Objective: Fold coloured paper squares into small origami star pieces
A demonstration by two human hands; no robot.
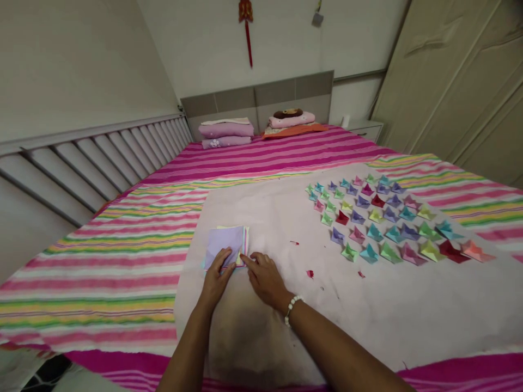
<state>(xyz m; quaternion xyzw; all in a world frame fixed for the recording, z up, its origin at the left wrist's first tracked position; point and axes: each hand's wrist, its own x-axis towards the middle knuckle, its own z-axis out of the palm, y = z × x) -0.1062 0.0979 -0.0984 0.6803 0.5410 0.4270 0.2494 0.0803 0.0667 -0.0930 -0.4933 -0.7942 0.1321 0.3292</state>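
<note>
A small stack of coloured paper squares [227, 242], lilac sheet on top, lies on a pale sheet [286, 218] spread over the bed. My left hand [215, 279] rests on the stack's near edge, with its thumb and fingers pinching at the lilac sheet. My right hand [263, 277], with a white bead bracelet at the wrist, has its fingers curled and a fingertip touching the stack's near right corner. Whether a single sheet is lifted I cannot make out.
Several folded paper shapes [384, 220] in many colours lie in rows at the right of the pale sheet. A striped bedspread [122, 256] covers the bed. Folded bedding [226, 133] and pillows [292, 122] sit by the headboard. A slatted rail [90, 163] runs along the left.
</note>
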